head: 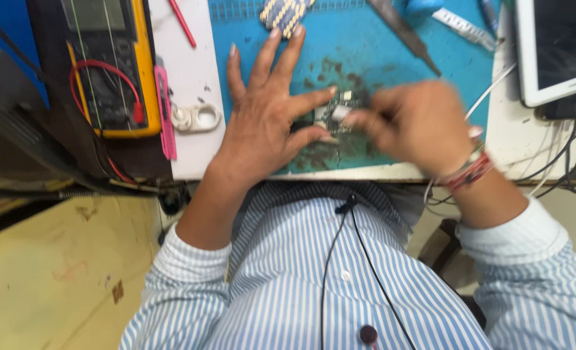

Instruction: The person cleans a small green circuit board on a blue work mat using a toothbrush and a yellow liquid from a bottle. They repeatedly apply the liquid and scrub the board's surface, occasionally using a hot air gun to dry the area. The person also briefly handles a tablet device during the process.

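Head view, my left hand: my left hand point(265, 120) lies flat on the stained blue-green rubber work mat point(379, 58), fingers spread and released; the thumb and the forefinger press at the sides of the small dark circuit board point(331, 116) to keep it in place.
Head view, my right hand: my right hand point(418, 126) is blurred; its fingers are closed on a small pale piece at the edge of the board, but what the piece is I cannot tell.
Place of the board: on the mat, between my two hands, touching both.
Step in hand: I judge it is fine work on the board, one hand holding, the other working.
Next move: it calls for a quiet left hand and a small, exact pressure from the right.
Count: one board; one yellow multimeter with red lead point(109, 65) at the left; one white tablet point(557, 48) at the right; one pink flat tool point(166, 113); one dark metal tweezers point(405, 32).
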